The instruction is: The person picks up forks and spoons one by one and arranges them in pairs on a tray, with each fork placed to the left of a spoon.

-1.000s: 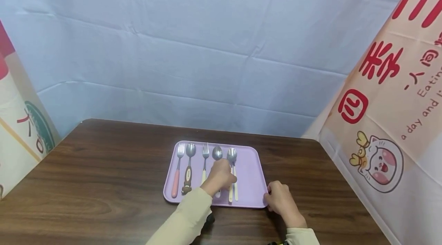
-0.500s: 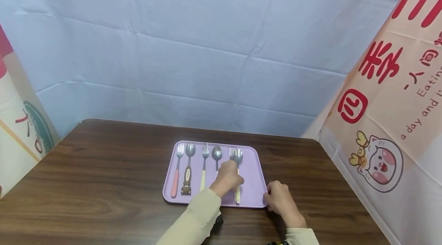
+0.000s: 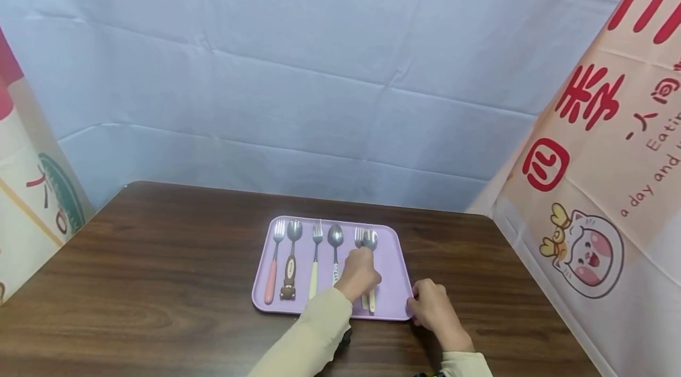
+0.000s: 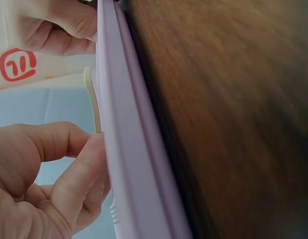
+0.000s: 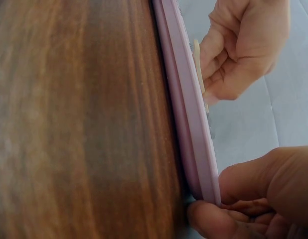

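Observation:
Over the right part of a lilac tray (image 3: 392, 273), my left hand (image 3: 359, 273) pinches the cream handle of a spoon (image 3: 371, 240). A fork (image 3: 359, 236) with a similar handle lies just left of it, partly covered by the hand. In the left wrist view, thumb and finger meet at a cream handle (image 4: 92, 102), low over the tray. My right hand (image 3: 433, 307) grips the tray's near right corner, with the thumb above and fingers below the rim (image 5: 209, 184) in the right wrist view.
Left of my left hand, the tray bears a pink-handled fork (image 3: 271, 282), a brown bear-handled spoon (image 3: 289, 276), a cream-handled fork (image 3: 314, 276) and a spoon with a patterned handle (image 3: 336, 237). The tray lies on a dark wooden table (image 3: 175, 265). Cloth hangs behind (image 3: 292, 99).
My left hand has moved right across the tray. The spoon has shifted right, away from the fork it overlapped, so both heads show side by side. My right hand has stayed at the corner.

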`<state>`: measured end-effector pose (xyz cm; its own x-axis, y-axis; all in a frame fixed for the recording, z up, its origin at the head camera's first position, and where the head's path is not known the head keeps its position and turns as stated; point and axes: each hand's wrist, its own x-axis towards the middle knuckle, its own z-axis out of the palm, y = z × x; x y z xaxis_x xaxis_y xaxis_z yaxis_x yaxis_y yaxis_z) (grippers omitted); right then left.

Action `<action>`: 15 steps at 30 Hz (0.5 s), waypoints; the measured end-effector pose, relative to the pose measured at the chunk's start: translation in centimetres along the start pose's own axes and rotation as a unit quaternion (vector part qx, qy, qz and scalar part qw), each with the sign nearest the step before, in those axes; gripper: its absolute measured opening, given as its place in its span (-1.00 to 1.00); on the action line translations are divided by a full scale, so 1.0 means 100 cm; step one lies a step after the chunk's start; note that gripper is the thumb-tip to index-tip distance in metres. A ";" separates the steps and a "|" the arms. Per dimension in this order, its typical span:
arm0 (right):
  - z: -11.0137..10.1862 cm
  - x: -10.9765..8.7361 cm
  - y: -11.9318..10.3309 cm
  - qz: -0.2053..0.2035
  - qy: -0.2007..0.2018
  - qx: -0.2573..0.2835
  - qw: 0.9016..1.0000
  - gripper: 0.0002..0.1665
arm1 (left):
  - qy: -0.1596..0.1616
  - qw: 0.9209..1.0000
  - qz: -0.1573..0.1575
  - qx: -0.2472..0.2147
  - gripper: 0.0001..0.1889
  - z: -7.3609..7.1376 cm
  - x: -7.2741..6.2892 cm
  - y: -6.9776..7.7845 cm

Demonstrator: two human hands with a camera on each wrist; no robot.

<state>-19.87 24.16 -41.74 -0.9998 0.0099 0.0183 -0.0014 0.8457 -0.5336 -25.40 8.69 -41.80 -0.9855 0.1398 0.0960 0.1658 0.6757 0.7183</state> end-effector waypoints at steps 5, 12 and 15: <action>0.000 -0.001 -0.001 -0.006 0.002 -0.005 1.000 -0.86 | 0.005 1.000 0.007 0.001 -0.83 0.005 0.002 0.003; 0.001 0.000 0.000 -0.005 0.004 -0.003 1.000 -0.85 | 0.009 1.000 -0.002 -0.003 -0.82 0.007 0.001 0.007; 0.001 0.000 0.001 -0.004 0.005 -0.003 1.000 -0.85 | 0.019 1.000 0.004 0.013 -0.83 0.007 0.001 0.008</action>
<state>-19.86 24.16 -41.85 -0.9995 0.0076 0.0308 -0.0098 0.8488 -0.5286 -25.36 9.77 -41.72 -0.9846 0.1185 0.1285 0.1747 0.6934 0.6991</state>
